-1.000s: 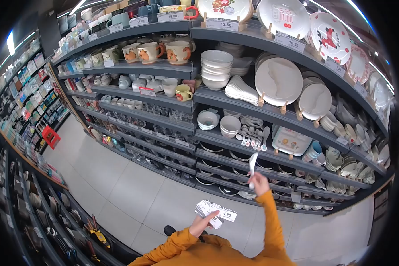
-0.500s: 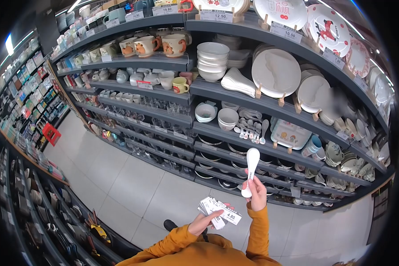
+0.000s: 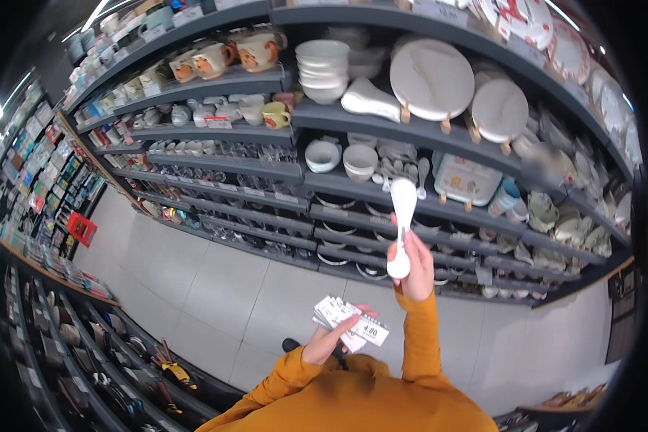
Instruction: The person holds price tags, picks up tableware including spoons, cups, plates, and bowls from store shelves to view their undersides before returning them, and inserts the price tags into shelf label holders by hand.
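Note:
My right hand (image 3: 416, 268) is closed on a white spoon (image 3: 404, 204), raised upright in front of the shelves. Small dark print marks the spoon's stem, and its rounded lower end shows below my fingers. Lower and to the left, my left hand (image 3: 322, 347) grips a fanned bundle of white price tags (image 3: 337, 317); one of them reads 4.80. On the shelf behind the raised spoon lie several smaller spoons (image 3: 399, 162). Up and to the left of these is a stack of white spoons (image 3: 369, 99).
White bowls (image 3: 322, 70) and large plates (image 3: 433, 78) stand on the upper right shelf. Patterned mugs (image 3: 258, 52) fill a shelf further left. A cartoon tray (image 3: 468, 178) leans beside the small spoons. Another rack (image 3: 86, 353) runs along the lower left, and a red stool (image 3: 82, 229) stands on the floor.
My right hand has lifted with the spoon, nearer the shelf of small spoons. The view has tilted down, so the shelves sit higher. My left hand still holds the tags.

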Available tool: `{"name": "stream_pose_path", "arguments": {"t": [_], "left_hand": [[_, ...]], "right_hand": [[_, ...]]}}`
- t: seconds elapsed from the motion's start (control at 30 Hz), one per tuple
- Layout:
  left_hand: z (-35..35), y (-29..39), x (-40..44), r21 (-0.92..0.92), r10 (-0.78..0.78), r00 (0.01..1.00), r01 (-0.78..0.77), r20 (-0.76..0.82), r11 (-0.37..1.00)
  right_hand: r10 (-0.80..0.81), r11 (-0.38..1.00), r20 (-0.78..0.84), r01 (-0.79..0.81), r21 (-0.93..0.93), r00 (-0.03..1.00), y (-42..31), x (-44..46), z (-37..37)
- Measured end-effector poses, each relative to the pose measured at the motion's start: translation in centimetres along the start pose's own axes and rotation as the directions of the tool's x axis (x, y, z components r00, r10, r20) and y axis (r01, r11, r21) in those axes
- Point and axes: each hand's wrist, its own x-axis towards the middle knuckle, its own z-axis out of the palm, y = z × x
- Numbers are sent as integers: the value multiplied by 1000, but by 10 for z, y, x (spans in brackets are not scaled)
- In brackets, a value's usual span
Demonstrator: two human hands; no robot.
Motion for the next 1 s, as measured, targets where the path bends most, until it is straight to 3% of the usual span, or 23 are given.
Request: {"name": "stream_pose_path", "arguments": {"t": [0.63, 0.83, 0.93, 1.0], "left_hand": [[-3, 1, -9, -71, -11, 995, 4, -101, 998], [-8, 30, 2, 160, 217, 968, -196, -124, 967], [-3, 59, 15, 184, 374, 923, -354, -87, 917], [5, 77, 23, 165, 458, 887, -444, -58, 881]], "right_hand": [[-18, 999, 123, 13, 37, 992, -9, 4, 9], [47, 997, 243, -32, -64, 969, -6, 6, -12], [106, 993, 293, -87, -77, 950, -15, 0, -10], [184, 965, 322, -108, -239, 929, -33, -6, -3]]}}
